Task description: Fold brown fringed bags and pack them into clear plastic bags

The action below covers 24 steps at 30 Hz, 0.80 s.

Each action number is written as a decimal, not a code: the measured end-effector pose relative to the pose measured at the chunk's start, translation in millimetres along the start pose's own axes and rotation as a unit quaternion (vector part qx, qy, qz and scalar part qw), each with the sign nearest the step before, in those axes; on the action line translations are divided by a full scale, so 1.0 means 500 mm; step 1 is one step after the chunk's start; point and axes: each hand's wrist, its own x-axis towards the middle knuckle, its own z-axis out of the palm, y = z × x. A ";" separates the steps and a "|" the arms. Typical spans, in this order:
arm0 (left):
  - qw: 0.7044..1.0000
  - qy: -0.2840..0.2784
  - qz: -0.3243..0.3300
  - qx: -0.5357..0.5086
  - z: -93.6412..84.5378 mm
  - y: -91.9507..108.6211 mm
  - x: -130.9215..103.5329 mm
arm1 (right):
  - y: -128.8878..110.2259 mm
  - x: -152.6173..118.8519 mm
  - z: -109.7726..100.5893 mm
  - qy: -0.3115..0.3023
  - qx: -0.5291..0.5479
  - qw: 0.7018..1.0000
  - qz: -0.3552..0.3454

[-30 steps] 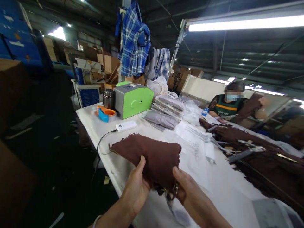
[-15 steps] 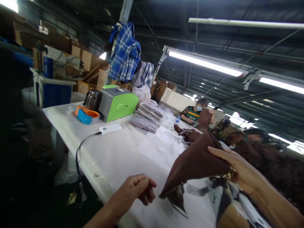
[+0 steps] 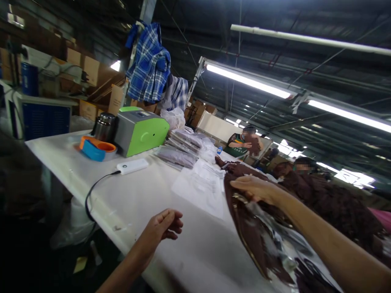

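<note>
The brown garment (image 3: 244, 219) lies on the white surface (image 3: 146, 195), at the near end of a pile of similar brown cloth, with clear plastic film partly over it. It is pressed from above by the right hand (image 3: 255, 189), palm down and fingers spread, nothing clasped. The left hand (image 3: 161, 226) hovers loosely curled and empty over the surface's near edge. For a tidy lay, the cloth is best flattened evenly, clear of the printed papers (image 3: 201, 187).
</note>
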 end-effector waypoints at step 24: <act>0.706 -0.196 0.256 0.631 0.055 -0.136 0.099 | 0.390 0.085 0.320 0.055 -0.226 0.962 -0.140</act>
